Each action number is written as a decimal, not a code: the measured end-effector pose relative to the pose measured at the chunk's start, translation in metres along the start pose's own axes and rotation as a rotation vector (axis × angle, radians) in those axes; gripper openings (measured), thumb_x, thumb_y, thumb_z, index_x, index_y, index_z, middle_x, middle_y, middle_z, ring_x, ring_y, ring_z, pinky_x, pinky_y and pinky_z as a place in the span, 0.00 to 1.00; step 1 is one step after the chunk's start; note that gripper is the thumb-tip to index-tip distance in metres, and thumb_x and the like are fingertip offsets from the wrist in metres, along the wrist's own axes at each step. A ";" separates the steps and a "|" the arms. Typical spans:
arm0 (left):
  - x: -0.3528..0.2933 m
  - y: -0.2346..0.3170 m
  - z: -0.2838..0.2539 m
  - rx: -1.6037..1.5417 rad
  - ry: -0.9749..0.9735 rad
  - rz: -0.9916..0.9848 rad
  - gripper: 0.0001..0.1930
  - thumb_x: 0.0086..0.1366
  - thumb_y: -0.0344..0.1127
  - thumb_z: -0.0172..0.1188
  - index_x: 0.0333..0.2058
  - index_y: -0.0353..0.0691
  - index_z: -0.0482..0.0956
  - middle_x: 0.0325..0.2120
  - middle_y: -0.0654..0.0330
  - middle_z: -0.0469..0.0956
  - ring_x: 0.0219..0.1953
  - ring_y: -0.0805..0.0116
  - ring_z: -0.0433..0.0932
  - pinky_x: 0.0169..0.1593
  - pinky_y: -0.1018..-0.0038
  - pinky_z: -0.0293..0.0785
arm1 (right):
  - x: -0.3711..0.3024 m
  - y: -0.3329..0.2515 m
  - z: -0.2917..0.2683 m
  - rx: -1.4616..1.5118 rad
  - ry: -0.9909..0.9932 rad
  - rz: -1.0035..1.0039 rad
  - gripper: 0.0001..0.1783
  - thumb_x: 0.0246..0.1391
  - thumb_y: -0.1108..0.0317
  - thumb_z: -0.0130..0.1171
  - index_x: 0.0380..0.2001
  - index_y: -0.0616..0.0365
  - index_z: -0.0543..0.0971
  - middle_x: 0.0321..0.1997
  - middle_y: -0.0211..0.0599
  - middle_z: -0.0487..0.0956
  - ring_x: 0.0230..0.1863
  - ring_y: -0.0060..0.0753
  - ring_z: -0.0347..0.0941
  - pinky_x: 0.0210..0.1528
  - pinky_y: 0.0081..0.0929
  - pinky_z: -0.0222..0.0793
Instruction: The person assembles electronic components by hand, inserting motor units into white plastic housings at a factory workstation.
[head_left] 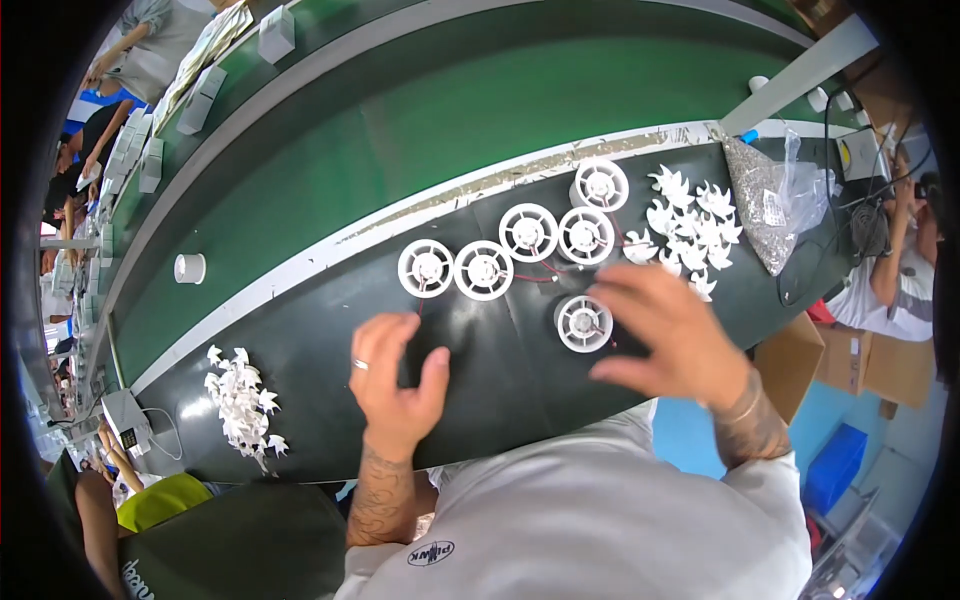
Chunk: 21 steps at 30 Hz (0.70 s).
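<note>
My left hand [395, 385], a ring on one finger, hovers over the dark green work surface with fingers and thumb apart and nothing in it. My right hand [670, 330] is spread beside a single round white fan housing [583, 323]. Its fingertips are close to the housing's right rim; whether they touch it I cannot tell. Beyond my hands, several more white housings with spoked rims and thin red and black wires stand in a staggered row, among them one at the left end [426, 268] and one at the far end [600, 185].
White bladed fan wheels lie in a pile [690, 225] at right and another pile [242, 400] at left. A clear bag of small metal parts [765, 200] rests at far right. Past a pale rail runs a green conveyor belt [420, 110] carrying a white cylinder [190, 268]. People sit nearby.
</note>
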<state>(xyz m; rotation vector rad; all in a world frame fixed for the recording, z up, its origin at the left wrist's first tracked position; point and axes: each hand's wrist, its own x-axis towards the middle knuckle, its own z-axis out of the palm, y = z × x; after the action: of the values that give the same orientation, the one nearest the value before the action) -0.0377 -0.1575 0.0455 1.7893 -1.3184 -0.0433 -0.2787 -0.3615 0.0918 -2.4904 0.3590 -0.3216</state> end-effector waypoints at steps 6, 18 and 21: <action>-0.041 0.016 0.036 -0.038 0.024 0.100 0.15 0.51 0.21 0.64 0.40 0.31 0.78 0.37 0.51 0.79 0.35 0.56 0.78 0.41 0.66 0.76 | -0.019 -0.006 0.091 0.098 0.287 0.180 0.31 0.40 0.72 0.72 0.51 0.59 0.76 0.54 0.50 0.73 0.50 0.48 0.73 0.49 0.36 0.73; -0.027 0.088 0.070 -0.207 0.031 0.364 0.20 0.44 0.29 0.73 0.40 0.41 0.83 0.43 0.57 0.76 0.38 0.56 0.77 0.38 0.66 0.76 | -0.054 -0.043 0.071 2.170 0.384 0.642 0.26 0.67 0.52 0.47 0.59 0.60 0.68 0.55 0.47 0.76 0.52 0.40 0.75 0.51 0.35 0.75; -0.031 0.098 0.078 -0.080 0.008 0.402 0.22 0.44 0.29 0.73 0.42 0.40 0.83 0.47 0.51 0.74 0.42 0.53 0.76 0.41 0.64 0.76 | -0.060 -0.052 0.069 2.217 0.410 0.648 0.25 0.67 0.53 0.47 0.57 0.60 0.70 0.54 0.42 0.76 0.54 0.40 0.74 0.54 0.36 0.74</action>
<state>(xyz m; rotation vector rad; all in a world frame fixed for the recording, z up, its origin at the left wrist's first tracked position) -0.1634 -0.1854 0.0490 1.4290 -1.6238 0.1297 -0.3039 -0.2645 0.0592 -0.1010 0.4765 -0.4890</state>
